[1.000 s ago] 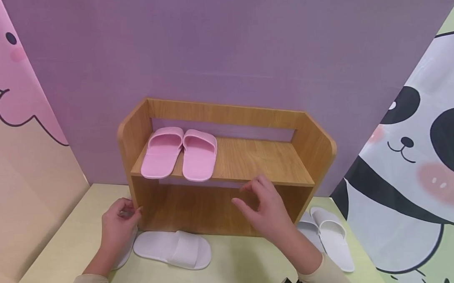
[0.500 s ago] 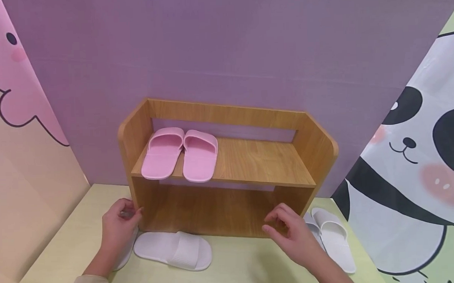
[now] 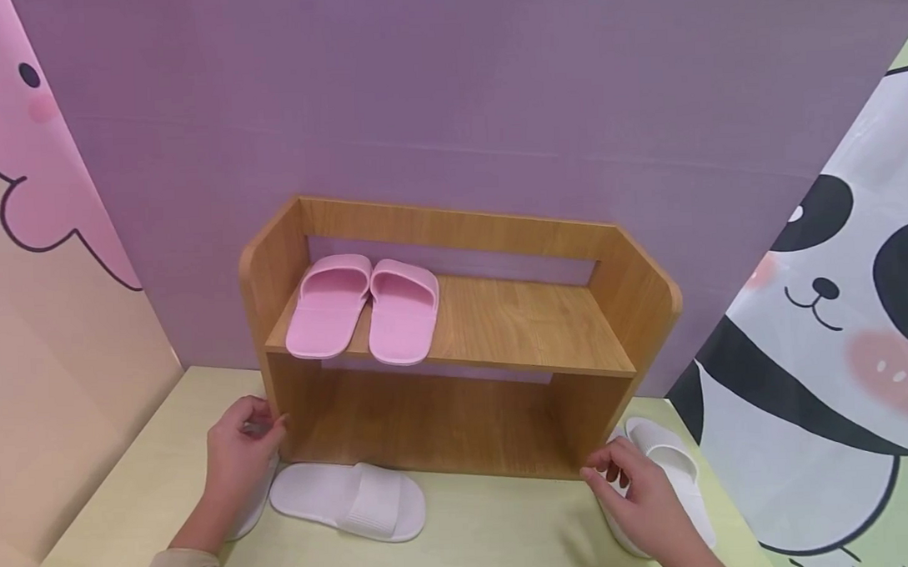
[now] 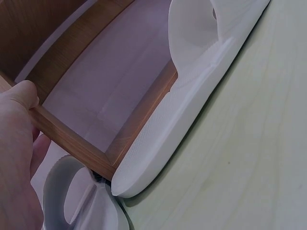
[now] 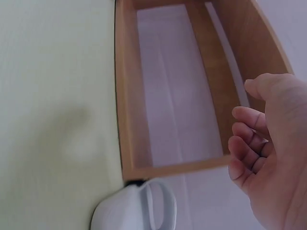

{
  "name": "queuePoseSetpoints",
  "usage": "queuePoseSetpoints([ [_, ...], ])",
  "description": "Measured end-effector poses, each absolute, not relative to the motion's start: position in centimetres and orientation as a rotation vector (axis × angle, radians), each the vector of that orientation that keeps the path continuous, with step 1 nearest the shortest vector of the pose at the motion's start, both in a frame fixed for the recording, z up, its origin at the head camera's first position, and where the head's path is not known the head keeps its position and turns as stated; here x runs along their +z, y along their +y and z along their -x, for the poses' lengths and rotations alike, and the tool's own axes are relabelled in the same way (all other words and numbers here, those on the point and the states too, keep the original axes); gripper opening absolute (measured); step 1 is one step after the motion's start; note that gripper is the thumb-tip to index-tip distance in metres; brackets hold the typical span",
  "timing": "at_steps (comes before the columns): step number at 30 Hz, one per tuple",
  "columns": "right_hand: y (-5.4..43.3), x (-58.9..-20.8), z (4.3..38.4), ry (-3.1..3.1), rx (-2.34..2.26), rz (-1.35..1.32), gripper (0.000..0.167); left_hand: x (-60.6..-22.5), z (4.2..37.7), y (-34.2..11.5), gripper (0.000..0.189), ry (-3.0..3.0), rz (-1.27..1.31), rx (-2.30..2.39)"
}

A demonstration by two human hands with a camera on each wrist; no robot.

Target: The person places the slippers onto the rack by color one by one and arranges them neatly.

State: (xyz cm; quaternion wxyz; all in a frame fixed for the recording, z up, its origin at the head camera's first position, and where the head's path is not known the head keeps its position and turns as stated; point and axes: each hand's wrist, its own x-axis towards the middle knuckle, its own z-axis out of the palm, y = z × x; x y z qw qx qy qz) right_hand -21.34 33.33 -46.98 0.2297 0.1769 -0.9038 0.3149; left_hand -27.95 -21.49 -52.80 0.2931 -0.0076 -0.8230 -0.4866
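Note:
A small two-tier wooden shoe rack [image 3: 530,322] stands against the purple backdrop. My left hand [image 3: 238,458] holds the front edge of its left side panel, thumb on the inner side in the left wrist view. Over the white slippers [image 3: 674,468] at the right of the rack is my right hand [image 3: 642,498], fingers loosely curled around nothing. Another white slipper [image 3: 379,499] lies sideways before the rack, and its mate [image 3: 253,503] is partly hidden behind my left hand. A pair of pink slippers [image 3: 402,310] sits on the upper shelf, at its left.
The rack rests on a pale wood-look tabletop [image 3: 463,533]. A panel with a panda picture [image 3: 825,371] closes off the right side, and a pink-and-cream panel [image 3: 66,347] the left. The purple backdrop [image 3: 448,108] rises behind.
My right hand has moved right and down, from in front of the shelves to above the white slippers at the right. My left hand has stayed on the rack's side.

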Motion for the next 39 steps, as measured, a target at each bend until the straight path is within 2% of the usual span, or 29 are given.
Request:
queuePoseSetpoints([
  [8, 35.8, -48.8, 21.5, -2.451, 0.755, -0.439, 0.030, -52.7, 27.9, -21.6, 0.018, -2.208, 0.011, -1.299],
  [16, 39.6, -50.7, 22.5, -2.597, 0.592, -0.253, 0.021, -52.5, 27.9, -21.7, 0.017, -2.191, 0.021, -1.301],
  [22, 42.0, -52.0, 22.9, -2.555, 0.518, -0.248, 0.024, -52.4, 27.9, -21.8, 0.017, -2.201, 0.019, -1.298],
  [26, 43.1, -52.0, 23.2, -2.673, 0.524, -0.122, 0.024, -52.5, 28.0, -21.9, 0.018, -2.208, 0.018, -1.297],
  [30, 44.1, -51.9, 23.3, -2.795, 0.548, 0.014, 0.031, -52.6, 28.1, -22.0, 0.018, -2.208, 0.023, -1.295],
  [39, 45.3, -52.7, 22.9, -2.736, 0.535, 0.104, 0.055, -52.8, 28.3, -21.9, 0.017, -2.194, 0.027, -1.303],
])
